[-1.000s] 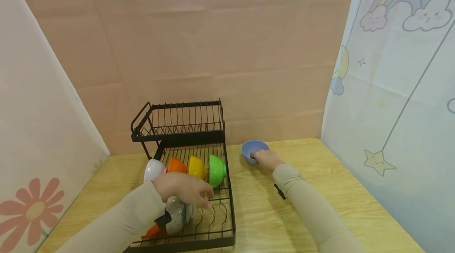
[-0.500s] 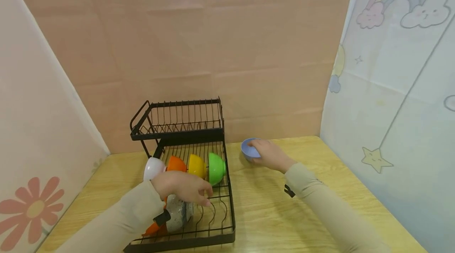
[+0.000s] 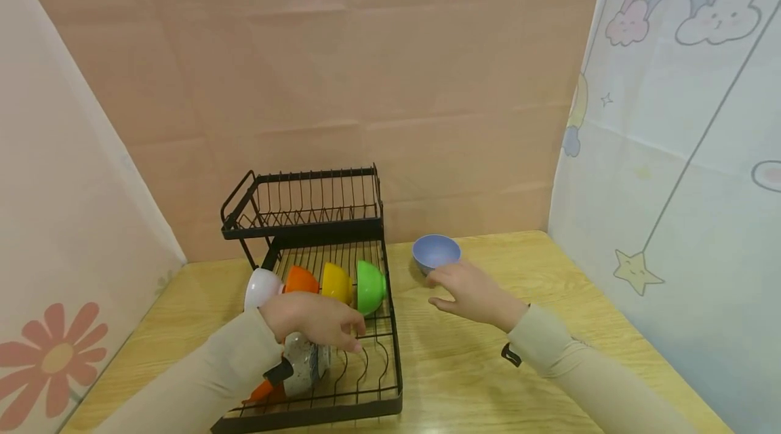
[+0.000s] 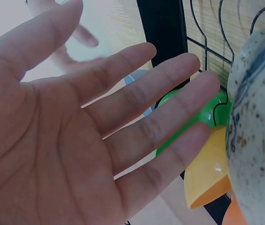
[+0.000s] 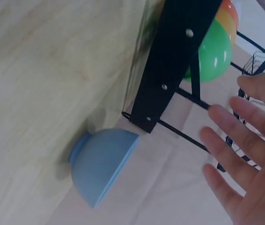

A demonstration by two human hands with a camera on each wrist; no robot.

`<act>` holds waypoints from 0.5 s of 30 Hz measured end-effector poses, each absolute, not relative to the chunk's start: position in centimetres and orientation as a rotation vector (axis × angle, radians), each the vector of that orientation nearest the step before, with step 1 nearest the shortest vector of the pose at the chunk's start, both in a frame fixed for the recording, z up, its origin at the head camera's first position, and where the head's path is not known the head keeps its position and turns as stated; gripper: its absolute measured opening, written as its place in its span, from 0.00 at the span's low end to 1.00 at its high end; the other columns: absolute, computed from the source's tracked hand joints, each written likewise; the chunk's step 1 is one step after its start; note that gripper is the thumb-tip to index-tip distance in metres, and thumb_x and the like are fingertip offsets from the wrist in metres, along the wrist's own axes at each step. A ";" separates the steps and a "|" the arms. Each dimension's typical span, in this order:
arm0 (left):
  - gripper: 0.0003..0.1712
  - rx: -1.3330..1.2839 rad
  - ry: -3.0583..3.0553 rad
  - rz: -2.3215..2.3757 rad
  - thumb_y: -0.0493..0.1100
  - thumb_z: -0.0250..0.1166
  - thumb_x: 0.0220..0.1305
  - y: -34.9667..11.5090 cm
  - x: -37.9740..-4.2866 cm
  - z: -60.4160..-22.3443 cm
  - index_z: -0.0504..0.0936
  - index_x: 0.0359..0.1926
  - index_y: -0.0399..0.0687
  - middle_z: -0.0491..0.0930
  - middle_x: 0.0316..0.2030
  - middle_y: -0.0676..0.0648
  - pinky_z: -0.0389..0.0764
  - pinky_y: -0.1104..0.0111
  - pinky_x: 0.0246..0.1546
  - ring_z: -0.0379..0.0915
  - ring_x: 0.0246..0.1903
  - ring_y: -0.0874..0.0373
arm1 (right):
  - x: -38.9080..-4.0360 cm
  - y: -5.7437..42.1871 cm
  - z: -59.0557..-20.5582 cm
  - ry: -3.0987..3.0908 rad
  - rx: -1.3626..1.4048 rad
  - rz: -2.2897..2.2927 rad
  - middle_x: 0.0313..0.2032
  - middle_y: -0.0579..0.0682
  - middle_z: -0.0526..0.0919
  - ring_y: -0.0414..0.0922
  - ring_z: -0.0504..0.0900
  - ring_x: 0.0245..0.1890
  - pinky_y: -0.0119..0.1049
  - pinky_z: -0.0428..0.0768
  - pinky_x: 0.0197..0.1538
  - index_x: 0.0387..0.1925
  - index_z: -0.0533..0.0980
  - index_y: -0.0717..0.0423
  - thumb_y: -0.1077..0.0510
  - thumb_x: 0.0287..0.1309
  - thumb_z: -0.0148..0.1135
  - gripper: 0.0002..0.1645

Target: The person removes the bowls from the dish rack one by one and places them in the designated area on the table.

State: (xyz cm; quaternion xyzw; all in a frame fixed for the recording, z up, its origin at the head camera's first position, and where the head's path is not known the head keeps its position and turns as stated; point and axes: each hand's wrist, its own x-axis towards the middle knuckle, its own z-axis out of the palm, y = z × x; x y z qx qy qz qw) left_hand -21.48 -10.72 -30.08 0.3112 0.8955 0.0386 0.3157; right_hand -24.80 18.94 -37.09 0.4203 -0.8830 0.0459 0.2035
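Both hands were empty and well apart: the left hand (image 3: 314,322), fingers spread, hung over a black dish rack (image 3: 342,413) beside a speckled bowl (image 4: 259,136); the right hand (image 3: 472,291), fingers parted, hovered clear of a blue bowl (image 3: 435,252), upright on the counter (image 3: 464,366) at its eleven o'clock; the white bowl (image 3: 261,288), orange bowl (image 3: 302,279), yellow bowl (image 3: 336,283) and green bowl (image 3: 370,288) lined the rack on their sides; the job looked partway along, five bowls racked, the blue one outside; an orange piece (image 3: 262,392) at the left hand's seven o'clock was too hidden to judge.
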 end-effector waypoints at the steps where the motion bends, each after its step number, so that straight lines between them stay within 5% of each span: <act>1: 0.17 0.817 2.360 0.099 0.58 0.59 0.67 -10.8 -21.5 -30.1 0.77 0.55 0.64 0.79 0.46 0.59 0.76 0.61 0.52 0.74 0.49 0.63 | -24.6 18.8 -37.3 -2.485 1.182 0.132 0.37 0.41 0.85 0.39 0.83 0.37 0.36 0.82 0.42 0.39 0.79 0.47 0.50 0.55 0.69 0.12; 7: 0.18 0.849 2.350 0.101 0.56 0.59 0.67 -10.8 -21.4 -30.3 0.77 0.55 0.61 0.79 0.47 0.59 0.75 0.62 0.53 0.74 0.49 0.63 | -23.6 18.4 -38.6 -2.652 1.235 0.166 0.31 0.40 0.84 0.35 0.81 0.29 0.28 0.78 0.31 0.36 0.80 0.48 0.54 0.59 0.65 0.05; 15: 0.17 0.861 2.346 0.111 0.57 0.59 0.68 -10.8 -21.6 -30.7 0.76 0.55 0.63 0.79 0.46 0.59 0.76 0.64 0.50 0.74 0.48 0.64 | -23.4 18.7 -38.9 -2.731 1.224 0.134 0.26 0.35 0.81 0.28 0.74 0.24 0.25 0.73 0.27 0.33 0.79 0.46 0.54 0.58 0.67 0.04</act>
